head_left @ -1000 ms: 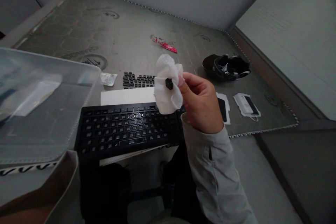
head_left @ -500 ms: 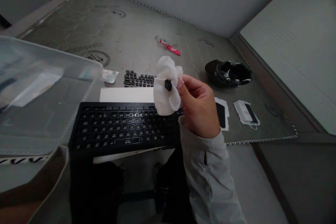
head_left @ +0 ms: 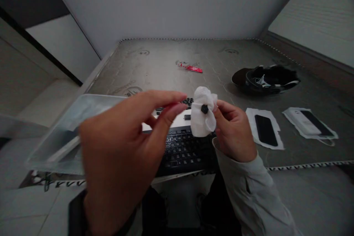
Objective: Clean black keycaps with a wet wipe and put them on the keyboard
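Your hands up over the grey patterned desk mat (head_left: 166,70), w/ a small black keycap (head_left: 204,109) pinched in white tissue.

Mat's back half is mostly bare; its dotted front edge runs just below the black keyboard (head_left: 185,151). Clear plastic box (head_left: 69,125) sits at the mat's left edge. Your left hand (head_left: 121,155) is raised near the lens, fingers spread, thumb and forefinger apart, holding nothing. Your right hand (head_left: 235,129) pinches the crumpled white tissue (head_left: 203,121) w/ the keycap against it, above the keyboard's right end.
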Tool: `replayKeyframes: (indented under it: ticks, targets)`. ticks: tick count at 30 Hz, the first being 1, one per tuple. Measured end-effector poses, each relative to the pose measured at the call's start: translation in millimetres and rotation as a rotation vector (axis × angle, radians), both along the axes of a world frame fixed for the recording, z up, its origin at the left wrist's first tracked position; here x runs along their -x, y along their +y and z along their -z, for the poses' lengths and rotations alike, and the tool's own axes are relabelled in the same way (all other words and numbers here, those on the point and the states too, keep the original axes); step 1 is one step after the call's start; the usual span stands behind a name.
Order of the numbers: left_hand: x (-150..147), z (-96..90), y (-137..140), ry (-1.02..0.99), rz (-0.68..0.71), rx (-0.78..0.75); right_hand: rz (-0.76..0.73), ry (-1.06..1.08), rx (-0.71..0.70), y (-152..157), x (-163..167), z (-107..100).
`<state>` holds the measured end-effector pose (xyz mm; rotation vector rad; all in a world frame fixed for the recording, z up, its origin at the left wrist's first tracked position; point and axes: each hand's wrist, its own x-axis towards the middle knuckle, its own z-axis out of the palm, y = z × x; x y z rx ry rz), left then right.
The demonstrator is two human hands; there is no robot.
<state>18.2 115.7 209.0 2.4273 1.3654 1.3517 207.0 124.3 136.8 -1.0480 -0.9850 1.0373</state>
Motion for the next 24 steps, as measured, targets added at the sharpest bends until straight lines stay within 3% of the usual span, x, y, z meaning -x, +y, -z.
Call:
replayKeyframes:
  ticks: [3,8,15,24]
  targets:
    - [-17.9,-6.7,1.5,0.033,0.056,0.040,-0.026,0.023,0.015,-5.4,4.1,-5.3]
    - [-29.7,5.6,5.9,0.009,0.188,0.119,-0.102,0.024,0.050,-9.9,8.2,-11.7]
    - [-33.8,7.4,7.4,-0.067,0.091,0.123,-0.124,0.084,0.056,-9.5,4.5,-12.1]
    - [-35.5,7.7,5.6,0.002,0.138,0.024,-0.084,0.197,0.069,-11.5,6.8,-17.0]
